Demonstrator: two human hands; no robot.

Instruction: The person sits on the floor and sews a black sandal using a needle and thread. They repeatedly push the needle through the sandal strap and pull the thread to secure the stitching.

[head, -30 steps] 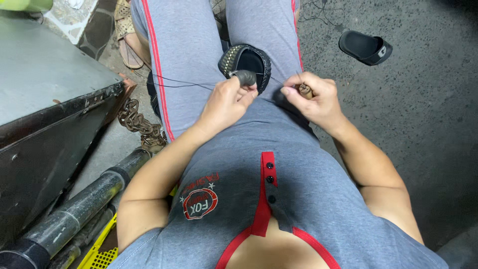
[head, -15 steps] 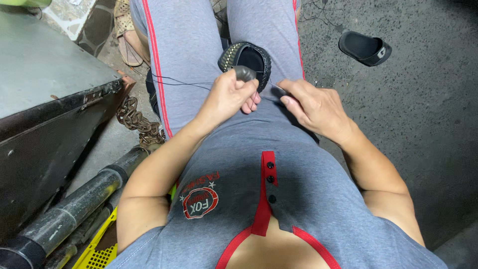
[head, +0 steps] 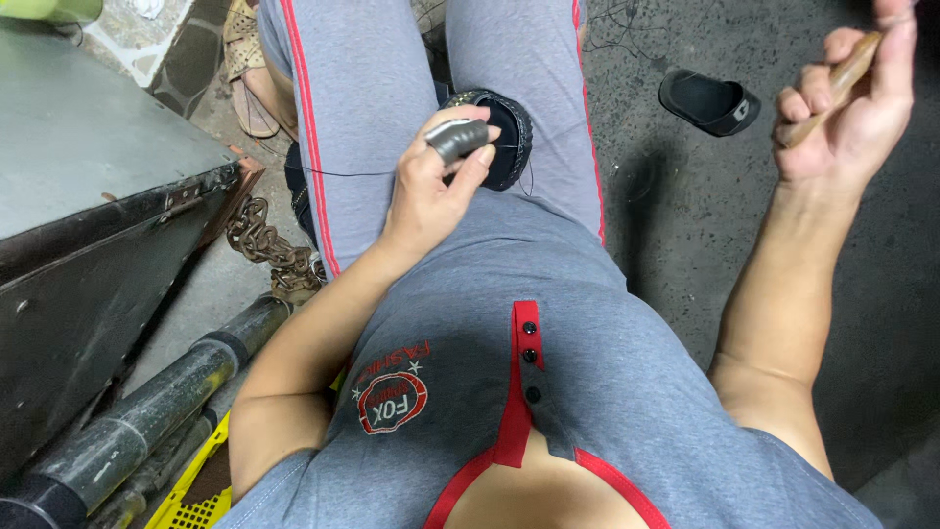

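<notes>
On my lap, between the thighs: black shoe (head: 504, 137) wedged sole-side in | left hand (head: 436, 186) curled, taped thumb (head: 458, 139) pinching the thin black thread (head: 352, 173) against the shoe | right hand (head: 847, 108) raised well clear, closed round a wooden-handled awl (head: 832, 83) | tip: I should keep the thread taut, pull straight.

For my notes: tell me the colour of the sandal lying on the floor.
Black sandal, seen in the head view.

metal box (head: 88, 196) blocks left, bare floor (head: 685, 216) open right
</notes>
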